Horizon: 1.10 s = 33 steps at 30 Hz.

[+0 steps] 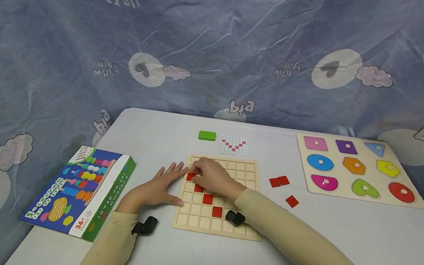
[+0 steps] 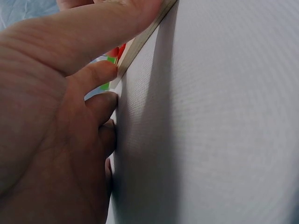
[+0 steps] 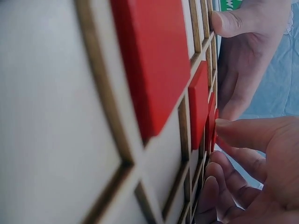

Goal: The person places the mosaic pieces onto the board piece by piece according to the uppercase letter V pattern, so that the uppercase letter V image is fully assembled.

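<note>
A wooden grid board (image 1: 193,220) lies flat on the white table. Red square tiles run diagonally across its cells, with one tile (image 1: 217,212) near the bottom and another tile (image 3: 156,60) large in the right wrist view. My right hand (image 1: 214,178) is over the board's upper left, its thumb and index finger pinching the red tile (image 1: 191,176) at the upper end of that diagonal. My left hand (image 1: 158,190) rests with fingers spread at the board's left edge, the thumb (image 2: 126,18) touching the rim.
Three loose red tiles, one of them a single tile (image 1: 292,201), lie right of the board. Behind it are a green block (image 1: 207,136) and a pattern card (image 1: 234,145). A knobbed shape puzzle (image 1: 345,181) is at far right, a bead-set box (image 1: 79,189) at left.
</note>
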Available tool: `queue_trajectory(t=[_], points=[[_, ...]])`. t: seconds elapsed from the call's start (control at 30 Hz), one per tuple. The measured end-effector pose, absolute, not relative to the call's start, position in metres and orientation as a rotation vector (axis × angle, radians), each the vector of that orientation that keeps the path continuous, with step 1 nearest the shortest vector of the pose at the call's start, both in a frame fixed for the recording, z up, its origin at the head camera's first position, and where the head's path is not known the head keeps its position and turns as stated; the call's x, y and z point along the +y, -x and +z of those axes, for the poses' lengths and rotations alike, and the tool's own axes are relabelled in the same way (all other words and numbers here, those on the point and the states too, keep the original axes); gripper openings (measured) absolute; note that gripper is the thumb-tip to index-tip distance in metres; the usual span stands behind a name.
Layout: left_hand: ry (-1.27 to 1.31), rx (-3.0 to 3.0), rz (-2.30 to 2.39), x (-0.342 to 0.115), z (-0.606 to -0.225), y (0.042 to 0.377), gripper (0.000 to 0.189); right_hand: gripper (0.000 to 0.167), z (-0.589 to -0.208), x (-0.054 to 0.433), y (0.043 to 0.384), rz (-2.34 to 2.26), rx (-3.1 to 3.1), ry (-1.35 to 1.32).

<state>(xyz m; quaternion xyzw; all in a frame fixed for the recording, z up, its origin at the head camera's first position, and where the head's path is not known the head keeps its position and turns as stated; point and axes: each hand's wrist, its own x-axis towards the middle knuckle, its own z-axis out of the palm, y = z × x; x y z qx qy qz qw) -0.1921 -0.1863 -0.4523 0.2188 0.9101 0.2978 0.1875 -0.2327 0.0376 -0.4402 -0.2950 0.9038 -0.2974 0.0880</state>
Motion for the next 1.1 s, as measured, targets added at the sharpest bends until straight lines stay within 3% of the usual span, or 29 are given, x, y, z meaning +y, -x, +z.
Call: queue_trajectory(t=[1.1], points=[[-0.631, 2.567, 0.837, -0.186, -0.455, 0.192, 0.111, 0.025, -0.429, 0.095, 0.209, -1.010, 2.625, 0.844]])
